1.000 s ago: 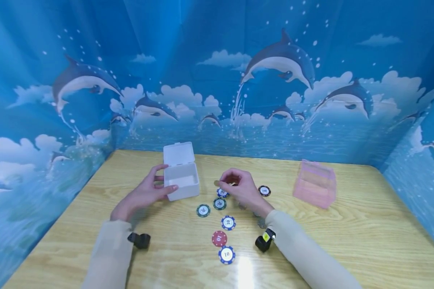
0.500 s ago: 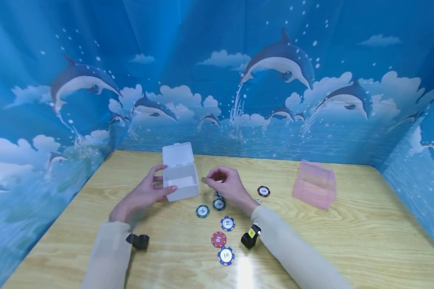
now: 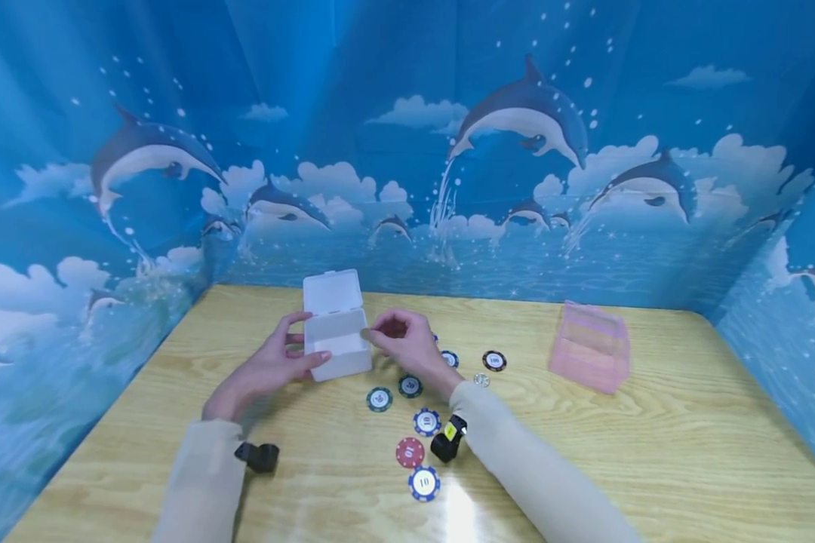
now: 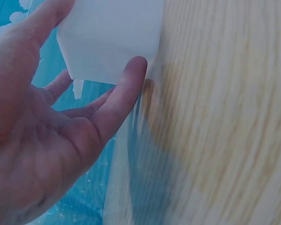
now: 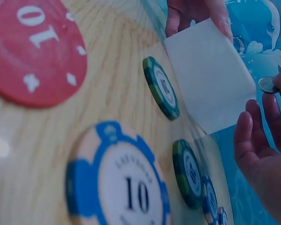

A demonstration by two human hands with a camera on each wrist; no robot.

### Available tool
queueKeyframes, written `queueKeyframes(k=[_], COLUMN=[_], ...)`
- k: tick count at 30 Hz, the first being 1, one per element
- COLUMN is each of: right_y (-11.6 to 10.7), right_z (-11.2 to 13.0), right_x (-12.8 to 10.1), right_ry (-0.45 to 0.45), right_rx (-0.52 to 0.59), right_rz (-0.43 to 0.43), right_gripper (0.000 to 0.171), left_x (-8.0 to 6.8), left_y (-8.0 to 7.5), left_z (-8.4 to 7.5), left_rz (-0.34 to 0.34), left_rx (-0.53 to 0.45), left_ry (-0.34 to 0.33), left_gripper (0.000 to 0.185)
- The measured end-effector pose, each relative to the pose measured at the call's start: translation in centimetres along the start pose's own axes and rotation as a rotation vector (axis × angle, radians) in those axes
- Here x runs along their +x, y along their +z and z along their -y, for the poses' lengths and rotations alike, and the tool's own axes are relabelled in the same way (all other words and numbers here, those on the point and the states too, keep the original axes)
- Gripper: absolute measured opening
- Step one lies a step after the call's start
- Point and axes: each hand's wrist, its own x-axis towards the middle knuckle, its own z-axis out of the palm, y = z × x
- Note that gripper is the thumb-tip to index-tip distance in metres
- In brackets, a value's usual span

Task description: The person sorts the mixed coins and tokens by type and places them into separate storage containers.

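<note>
Left hand (image 3: 266, 369): fingers curled against smooth white plastic box (image 3: 339, 348). Right hand (image 3: 407, 345): fingertips pinch round metal coin (image 5: 268, 85) at box rim.

In the right wrist view, a red poker chip (image 5: 35, 49) at upper left reads "10" in white. A blue-and-white poker chip (image 5: 117, 185) at lower centre reads "10" in black. In the head view, a blue-and-white chip (image 3: 424, 483) at lower centre also shows "10".

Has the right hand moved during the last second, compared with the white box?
Yes. The right hand, pinching a coin, has moved left across the table, from above the chips up to the right edge of the white box.
</note>
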Motion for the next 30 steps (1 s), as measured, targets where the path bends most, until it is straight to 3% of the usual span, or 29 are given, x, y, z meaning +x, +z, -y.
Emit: queueKeyframes(k=[19, 30], right_y=[0.6, -0.6], right_z=[-0.2, 0.3], right_x=[0.3, 0.3], right_ry=[0.025, -0.018], right_rx=[0.0, -0.119], right_rz=[0.028, 0.084], right_gripper=[0.016, 0.022], left_x=[0.1, 0.1], left_y=[0.3, -0.1], left_z=[0.2, 0.2], left_rz=[0.01, 0.008], left_rx=[-0.01, -0.025], left_ry=[-0.001, 0.019], left_gripper=[0.1, 0.102])
